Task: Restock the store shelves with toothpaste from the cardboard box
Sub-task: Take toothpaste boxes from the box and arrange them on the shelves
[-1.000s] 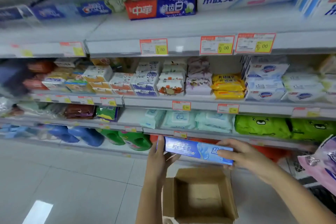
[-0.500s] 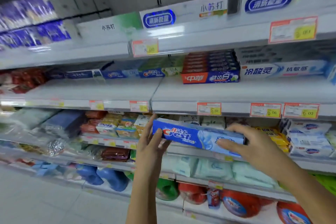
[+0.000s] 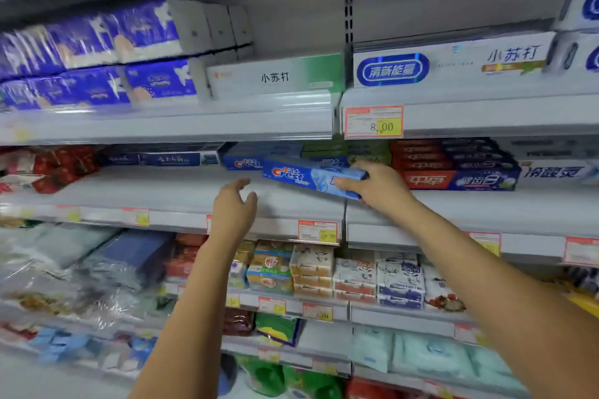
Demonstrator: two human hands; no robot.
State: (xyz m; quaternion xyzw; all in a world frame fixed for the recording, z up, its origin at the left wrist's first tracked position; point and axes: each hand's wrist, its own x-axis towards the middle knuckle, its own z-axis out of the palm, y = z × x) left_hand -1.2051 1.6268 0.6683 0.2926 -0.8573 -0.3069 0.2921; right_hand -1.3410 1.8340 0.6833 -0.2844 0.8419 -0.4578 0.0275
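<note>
While a blue Crest toothpaste carton (image 3: 311, 175) is held over a white metal shelf (image 3: 168, 191) in a store aisle, its right end is gripped by the right hand (image 3: 376, 186), fingers wrapped over the top and front of the long rectangular cardboard pack. The carton is seen tilted, its left end raised slightly higher and pointing toward the back of the shelf, just in front of a row of similar blue Crest cartons (image 3: 241, 162) stacked against the rear. The left hand (image 3: 234, 204) is shown empty and apart from the carton, fingers loosely spread and curled, hovering above the bare shelf surface.

To the right, a stack of red-and-blue toothpaste boxes (image 3: 453, 172) is set flush on the same shelf, with a white-and-blue carton (image 3: 557, 173) beside it. Dark blue flat boxes (image 3: 155, 159) are laid further left. On the shelf above, white cartons with a blue oval label (image 3: 392, 70) and blurred purple-blue packs (image 3: 97, 52) are displayed. An orange-edged price tag (image 3: 373, 121) marked 8.00 is fixed to the upper shelf lip. Below, soft-wrapped soap bars (image 3: 311, 269) and crinkled plastic packets (image 3: 48, 285) are shelved; details there are blurred.
</note>
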